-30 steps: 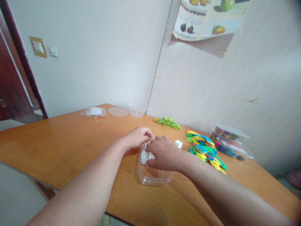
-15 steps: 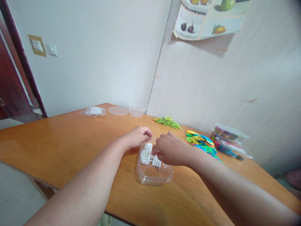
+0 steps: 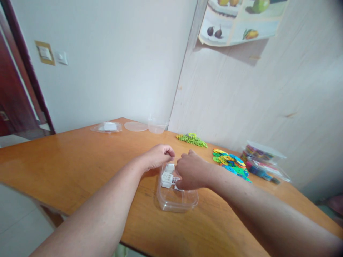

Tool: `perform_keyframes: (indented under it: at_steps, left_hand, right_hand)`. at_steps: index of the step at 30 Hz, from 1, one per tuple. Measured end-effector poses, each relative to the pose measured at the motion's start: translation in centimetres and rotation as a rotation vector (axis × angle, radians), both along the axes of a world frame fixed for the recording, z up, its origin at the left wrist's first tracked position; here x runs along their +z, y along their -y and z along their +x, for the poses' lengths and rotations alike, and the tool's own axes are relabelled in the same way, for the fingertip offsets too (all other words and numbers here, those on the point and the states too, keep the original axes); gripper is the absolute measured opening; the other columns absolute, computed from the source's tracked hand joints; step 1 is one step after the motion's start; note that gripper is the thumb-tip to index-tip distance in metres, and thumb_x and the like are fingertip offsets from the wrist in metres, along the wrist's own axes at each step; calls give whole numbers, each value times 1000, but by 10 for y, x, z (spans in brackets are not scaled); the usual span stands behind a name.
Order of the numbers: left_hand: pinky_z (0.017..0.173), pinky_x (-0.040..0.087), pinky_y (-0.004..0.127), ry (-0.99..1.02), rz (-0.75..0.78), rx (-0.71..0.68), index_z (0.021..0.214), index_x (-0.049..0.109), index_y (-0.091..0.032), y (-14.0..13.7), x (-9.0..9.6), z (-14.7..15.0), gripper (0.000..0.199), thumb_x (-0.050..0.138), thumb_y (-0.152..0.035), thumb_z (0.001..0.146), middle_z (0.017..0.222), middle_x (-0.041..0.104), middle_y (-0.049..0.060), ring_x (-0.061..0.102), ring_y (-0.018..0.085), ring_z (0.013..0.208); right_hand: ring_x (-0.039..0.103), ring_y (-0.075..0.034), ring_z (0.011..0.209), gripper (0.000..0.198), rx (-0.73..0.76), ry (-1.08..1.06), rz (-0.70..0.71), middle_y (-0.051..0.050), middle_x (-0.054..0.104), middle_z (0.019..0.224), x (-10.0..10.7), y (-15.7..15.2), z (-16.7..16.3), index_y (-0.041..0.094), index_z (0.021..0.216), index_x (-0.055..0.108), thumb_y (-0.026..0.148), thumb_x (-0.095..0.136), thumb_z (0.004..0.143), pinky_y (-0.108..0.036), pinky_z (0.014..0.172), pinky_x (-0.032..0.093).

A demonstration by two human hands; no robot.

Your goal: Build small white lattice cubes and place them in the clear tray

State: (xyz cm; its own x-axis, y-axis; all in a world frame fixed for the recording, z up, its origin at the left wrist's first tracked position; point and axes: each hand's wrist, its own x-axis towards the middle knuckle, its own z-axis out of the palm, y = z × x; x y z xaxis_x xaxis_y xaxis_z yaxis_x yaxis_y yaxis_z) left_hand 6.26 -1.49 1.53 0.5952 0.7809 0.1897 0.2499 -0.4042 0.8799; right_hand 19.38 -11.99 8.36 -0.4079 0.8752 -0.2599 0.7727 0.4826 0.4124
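Observation:
A clear plastic box [image 3: 178, 206] stands on the wooden table in front of me, with several small white lattice-like plastic pieces [image 3: 167, 179] in its far part. My left hand [image 3: 160, 157] is at the box's far left corner, its fingers curled together; whatever they pinch is hidden. Over the box's right side, my right hand [image 3: 192, 171] reaches down with bent fingers closed at the white pieces and covers some of them. What its fingertips hold I cannot make out.
Green chain-like pieces [image 3: 191, 140] lie by the wall. Colourful discs [image 3: 232, 165] are heaped to the right, beside stacked clear boxes [image 3: 264, 160]. At the back are a clear lid [image 3: 107, 127], a round lid [image 3: 136, 126] and a clear tub [image 3: 157, 126].
My right hand has shifted slightly down and now covers more of the right-hand white pieces. My left hand stays at the corner. The view has moved a little.

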Motion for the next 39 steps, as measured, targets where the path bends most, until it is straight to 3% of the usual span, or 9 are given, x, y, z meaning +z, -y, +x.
perform_keyframes:
  at_steps: [14,21,29,35,39]
  left_hand:
    - [63,44,24,-7,7,-4,88,66,-17,-4,-3,1,21,59,-19,68,80,69,2,61,15,73]
    - [58,41,24,-10,16,-16,84,65,-17,-2,1,0,18,60,-20,67,74,66,1,58,15,67]
    - [57,40,23,27,5,-24,83,65,-16,-3,-4,1,18,61,-23,67,73,65,1,57,14,66]
    - [59,41,24,12,32,-26,83,66,-16,-5,-4,1,18,59,-22,67,74,66,2,58,15,68]
    - [63,44,26,-4,14,-15,85,66,-16,-2,0,0,20,60,-23,67,79,68,3,61,17,73]
  right_hand:
    - [61,-29,84,32,-13,5,-20,-12,70,82,-4,-1,-3,17,85,71,45,58,77,-46,81,36]
    - [58,-29,87,31,-12,0,53,-13,68,80,7,7,1,16,82,72,41,55,78,-44,78,35]
    - [53,-30,92,33,-2,24,70,-16,67,91,18,19,4,14,92,73,39,56,78,-43,80,34]
    - [54,-28,91,24,23,-6,70,-13,67,93,15,16,6,19,92,73,26,54,79,-41,77,33]
    - [53,-29,92,28,40,-24,72,-14,65,97,12,13,10,17,93,73,34,58,77,-41,77,34]
